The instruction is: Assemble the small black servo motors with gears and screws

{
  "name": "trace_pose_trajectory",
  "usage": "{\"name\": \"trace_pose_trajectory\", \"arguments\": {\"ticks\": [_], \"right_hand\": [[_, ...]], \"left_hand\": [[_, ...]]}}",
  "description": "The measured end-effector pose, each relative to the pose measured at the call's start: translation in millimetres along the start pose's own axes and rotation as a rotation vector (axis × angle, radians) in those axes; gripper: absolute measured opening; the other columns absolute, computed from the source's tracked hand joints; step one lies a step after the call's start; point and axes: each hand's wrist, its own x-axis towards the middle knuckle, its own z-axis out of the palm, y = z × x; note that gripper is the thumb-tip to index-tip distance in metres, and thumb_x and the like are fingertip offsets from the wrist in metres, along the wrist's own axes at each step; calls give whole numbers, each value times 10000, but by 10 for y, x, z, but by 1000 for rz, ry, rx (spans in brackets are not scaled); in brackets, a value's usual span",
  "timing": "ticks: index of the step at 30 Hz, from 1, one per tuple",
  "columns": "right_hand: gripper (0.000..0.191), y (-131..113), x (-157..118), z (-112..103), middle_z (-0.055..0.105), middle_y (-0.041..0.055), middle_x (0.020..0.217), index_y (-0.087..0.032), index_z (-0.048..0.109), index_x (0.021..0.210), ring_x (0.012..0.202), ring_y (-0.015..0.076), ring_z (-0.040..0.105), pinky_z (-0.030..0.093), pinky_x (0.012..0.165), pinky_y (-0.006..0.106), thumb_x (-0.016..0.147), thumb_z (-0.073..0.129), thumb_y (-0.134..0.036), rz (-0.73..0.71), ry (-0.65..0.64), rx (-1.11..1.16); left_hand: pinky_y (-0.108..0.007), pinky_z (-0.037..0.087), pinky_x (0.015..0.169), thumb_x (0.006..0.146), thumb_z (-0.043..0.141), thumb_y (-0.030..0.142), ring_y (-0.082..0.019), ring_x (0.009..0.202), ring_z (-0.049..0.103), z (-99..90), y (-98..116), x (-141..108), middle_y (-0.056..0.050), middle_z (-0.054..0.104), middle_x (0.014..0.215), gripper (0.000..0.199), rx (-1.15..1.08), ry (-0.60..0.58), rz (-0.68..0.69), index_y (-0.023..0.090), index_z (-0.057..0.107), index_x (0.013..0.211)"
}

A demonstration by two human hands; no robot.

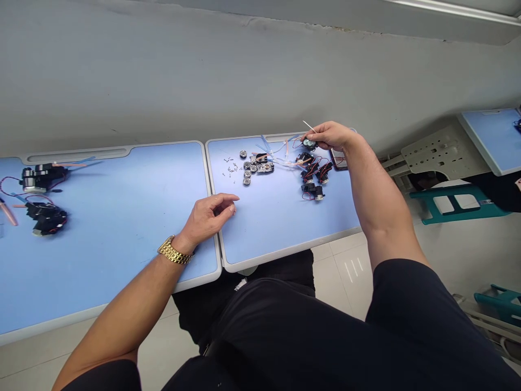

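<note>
Bright, flat indoor light fills the scene, seemingly from overhead, and a washed-out patch of glare spreads across the pale blue laminate desk top (280, 217) around its centre. Pale streaks of reflection lie on the glossy white floor tile (352, 269), and the gold link wristwatch (174, 251) glints. Only soft, faint shadows fall under the left hand (209, 214) and the right hand (331, 136). The matte black shorts (301, 336) sink into dark with little detail. Wide-angle distortion bends the long grey wall (244, 81) and the desk edges toward the corners, and the tiny steel screws (230, 168) look slightly soft
</note>
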Motion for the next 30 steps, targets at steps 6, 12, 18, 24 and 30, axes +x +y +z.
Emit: {"name": "trace_pose_trajectory", "arguments": {"ticks": [6, 12, 18, 24, 30], "right_hand": [[262, -9, 7, -9, 439, -75, 491, -152, 864, 1027, 458, 77, 299, 189, 463, 266, 901, 908, -377, -22, -30, -17], [309, -47, 22, -4, 449, -76, 515, -159, 869, 1043, 469, 77, 339, 234, 477, 275, 863, 954, -396, -16, -11, -71], [283, -115, -3, 37, 490, -57, 563, -162, 885, 1053, 498, 73, 351, 242, 519, 297, 875, 954, -371, -25, 13, -119], [200, -176, -42, 75, 494, -51, 580, -171, 902, 1084, 515, 77, 342, 213, 544, 316, 899, 912, -246, -20, 8, -142], [172, -214, -60, 113, 489, -57, 588, -179, 909, 1073, 521, 75, 332, 218, 558, 315, 915, 846, -153, -1, 7, -195]], "left_hand": [[-323, 613, 745, 984, 702, 403, -192, 778, 773, -1, -6, -3, -40, 830, 873, 292, 1, -3, -2, 210, 824, 1166], [-325, 616, 746, 983, 707, 399, -193, 770, 770, -1, 1, -7, -39, 830, 868, 282, 2, 0, 0, 212, 824, 1158], [-317, 611, 750, 982, 696, 397, -187, 779, 768, -7, 21, -6, -41, 829, 871, 301, 11, -7, -11, 198, 823, 1169], [-303, 612, 746, 977, 687, 390, -180, 782, 768, -9, 34, -7, -41, 825, 865, 318, 18, -9, -10, 186, 821, 1180], [-305, 609, 739, 984, 688, 391, -180, 783, 767, 2, 26, -6, -43, 827, 870, 308, 20, -8, -6, 189, 822, 1173]]}}
